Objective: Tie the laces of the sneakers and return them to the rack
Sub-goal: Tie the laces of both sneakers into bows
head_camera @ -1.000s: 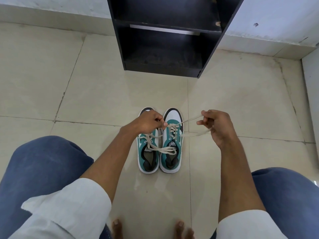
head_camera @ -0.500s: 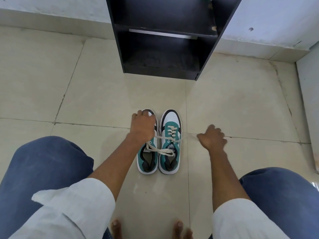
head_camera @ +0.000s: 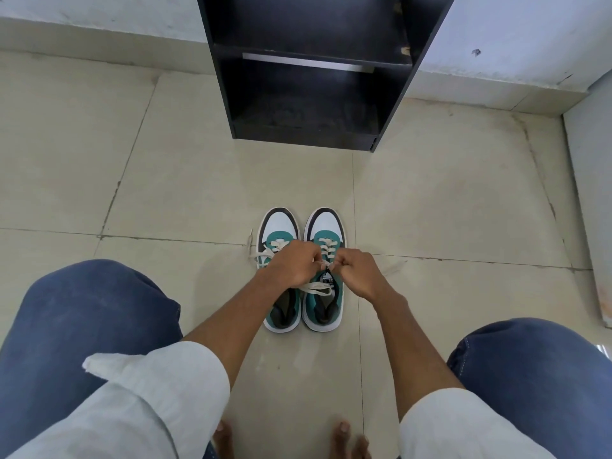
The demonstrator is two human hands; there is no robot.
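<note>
both hands have come together over the right sneaker: left hand and right hand curled tight, pinching its laces. pair sits side by side on the floor, before the rack.

Bare floor btwn sneakers & rack; lower shelf open, unobstructed.

left hand hides the left sneaker's laces (rack top cropped).
</note>
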